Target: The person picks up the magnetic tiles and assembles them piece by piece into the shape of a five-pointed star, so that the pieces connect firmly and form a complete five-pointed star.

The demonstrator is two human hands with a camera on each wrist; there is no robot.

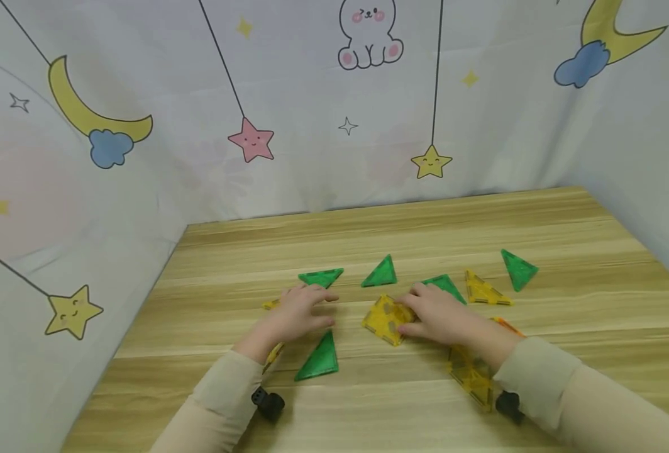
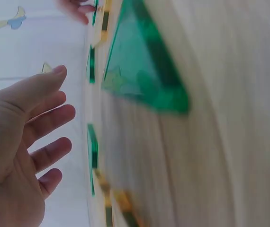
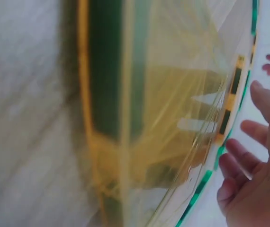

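Note:
In the head view my left hand (image 1: 297, 314) hovers with spread fingers, between a green triangle (image 1: 320, 360) nearer me and another green triangle (image 1: 320, 277) farther off. Its fingers look relaxed and hold nothing in the left wrist view, where the hand (image 2: 21, 137) is beside a large green triangle (image 2: 142, 66). The fingertips of my right hand (image 1: 439, 314) rest at the right edge of a yellow square-shaped piece (image 1: 383, 321). Loosely bent fingers, not closed round anything, show on this hand (image 3: 263, 165) in the right wrist view. Yellow tiles (image 1: 470, 377) lie below my right forearm.
Farther back on the wooden table (image 1: 368, 233) lie a green triangle (image 1: 382, 272), a yellow triangle (image 1: 484, 290) and a green one at the right (image 1: 518, 270). Part of an orange piece (image 1: 508, 326) shows behind my right wrist. A patterned cloth (image 1: 323, 176) hangs behind the table.

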